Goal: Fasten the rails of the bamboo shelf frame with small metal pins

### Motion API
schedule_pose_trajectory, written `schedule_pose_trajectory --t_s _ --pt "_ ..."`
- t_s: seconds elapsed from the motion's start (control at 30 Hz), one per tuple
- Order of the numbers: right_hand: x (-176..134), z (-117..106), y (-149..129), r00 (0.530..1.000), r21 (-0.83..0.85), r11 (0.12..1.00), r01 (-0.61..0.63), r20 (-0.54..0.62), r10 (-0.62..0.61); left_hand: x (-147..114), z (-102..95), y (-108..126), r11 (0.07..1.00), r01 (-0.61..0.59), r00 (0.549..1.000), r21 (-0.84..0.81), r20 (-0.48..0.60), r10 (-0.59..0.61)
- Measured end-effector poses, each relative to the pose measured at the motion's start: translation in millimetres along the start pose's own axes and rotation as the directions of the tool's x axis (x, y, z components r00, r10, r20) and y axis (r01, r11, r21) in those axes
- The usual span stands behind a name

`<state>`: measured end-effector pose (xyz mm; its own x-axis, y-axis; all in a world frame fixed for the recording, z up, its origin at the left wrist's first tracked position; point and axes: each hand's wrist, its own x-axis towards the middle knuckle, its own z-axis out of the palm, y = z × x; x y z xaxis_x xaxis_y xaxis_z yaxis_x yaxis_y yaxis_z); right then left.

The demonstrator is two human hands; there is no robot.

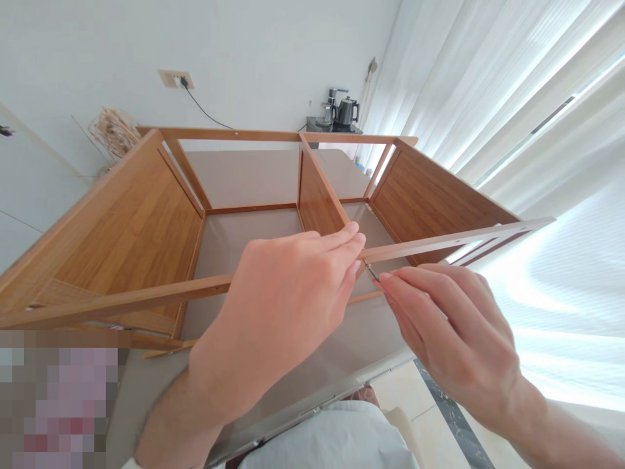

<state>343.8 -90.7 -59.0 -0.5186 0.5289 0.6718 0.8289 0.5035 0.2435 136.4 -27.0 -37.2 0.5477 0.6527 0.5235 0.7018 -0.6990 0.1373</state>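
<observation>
A wooden frame with side panels and a middle divider (322, 185) stands on a grey-beige surface. My left hand (293, 306) is closed over its front rail (420, 246), where the rail meets the divider. That hand hides part of the joint. Just to the right, my right hand (454, 319) pinches a thin metal rod (372, 271) between thumb and fingers. The rod's far end meets the underside of the rail by the joint; whether it is a screw or a hex key I cannot tell.
Side panels rise at left (117, 241) and right (434, 189). Behind are a black kettle (347, 112), a wall socket (176, 79) with a plugged-in cord, and a dried bundle (114, 133). A white curtain (561, 260) hangs at right. A blurred-out patch covers the lower left.
</observation>
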Motion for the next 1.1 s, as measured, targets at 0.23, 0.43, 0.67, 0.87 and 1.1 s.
schedule_pose_trajectory --t_s 0.23,0.43,0.67,0.87,1.1 --pt "7 -5 -2 0.999 -0.01 1.0 0.027 0.024 -0.026 0 -0.2 -1 1.0 0.008 1.0 -0.003 0.005 -0.008" --pt "6 -3 -1 1.0 -0.014 1.0 0.021 0.018 -0.021 0 -2.1 0 1.0 -0.001 1.0 -0.005 0.011 0.001" --pt "1 -1 0 1.0 0.024 0.999 -0.028 0.009 0.028 -1 -2.4 -1 1.0 -0.001 1.0 -0.005 0.011 0.001" --pt "-2 2 -1 0.999 0.049 0.998 -0.05 -0.003 0.051 -1 -2.0 -1 1.0 -0.002 1.0 -0.004 0.007 0.002" --pt "2 7 -5 0.986 0.166 0.975 -0.151 -0.041 0.16 -1 -1.6 -1 1.0 -0.001 1.0 -0.005 0.009 0.001"
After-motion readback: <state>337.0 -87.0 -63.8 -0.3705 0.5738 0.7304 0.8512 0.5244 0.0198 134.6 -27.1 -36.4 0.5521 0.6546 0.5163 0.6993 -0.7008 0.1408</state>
